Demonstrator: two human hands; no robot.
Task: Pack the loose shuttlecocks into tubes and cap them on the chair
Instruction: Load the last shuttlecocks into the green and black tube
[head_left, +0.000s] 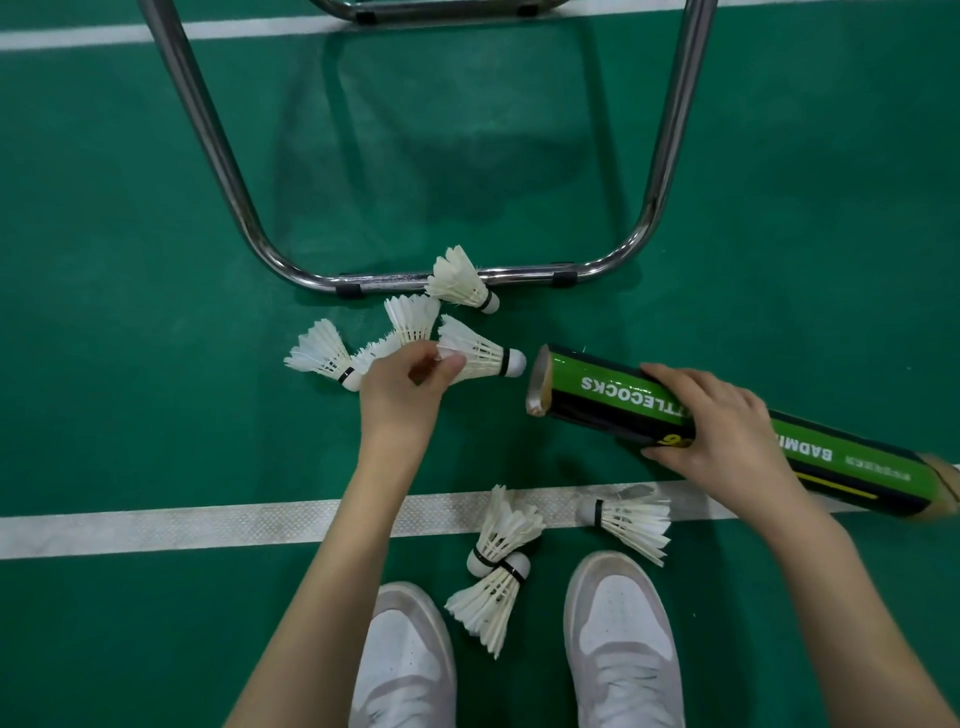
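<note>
Left hand (410, 382) pinches shuttlecock (480, 356) by its feathers, cork pointing right at tube (727, 434) (open mouth leftward); right hand (727, 421) grips tube, axis left-right.

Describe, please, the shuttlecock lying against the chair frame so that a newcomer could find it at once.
Start at the chrome tubular chair frame on the green court floor. Midway along its nearest horizontal bar lies a white feathered shuttlecock, its feathers overlapping the bar and its cork tip pointing lower right. It alone touches the frame; the others lie nearer the person.
</note>
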